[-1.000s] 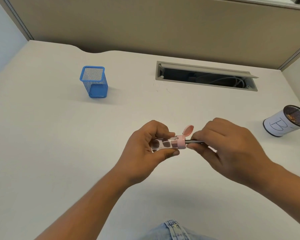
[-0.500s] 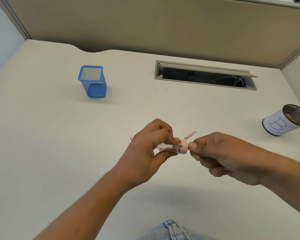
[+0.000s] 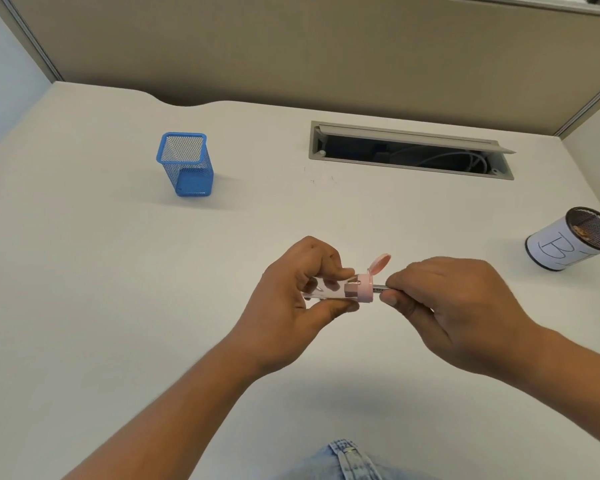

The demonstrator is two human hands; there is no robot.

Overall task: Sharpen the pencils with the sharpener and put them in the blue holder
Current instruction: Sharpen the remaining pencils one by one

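My left hand (image 3: 291, 299) grips a pink sharpener (image 3: 359, 287) with a clear barrel, held sideways above the middle of the desk, its round lid flipped up. A dark pencil (image 3: 380, 290) pokes into the pink end. My right hand (image 3: 454, 306) pinches that pencil close to the sharpener, and most of its length is hidden under the fingers. The blue mesh holder (image 3: 186, 164) stands upright at the far left of the desk, well away from both hands, and looks empty.
A black mesh cup (image 3: 568, 244) wrapped in white paper marked "B" stands at the right edge with shavings inside. An open cable slot (image 3: 409, 150) with wires runs along the back. Beige partition walls enclose the white desk (image 3: 101, 289).
My right hand has twisted the pencil in the sharpener, rolling back from a turned-under pose to palm down. The sharpener lid swung with the turn. The left hand stayed in place.
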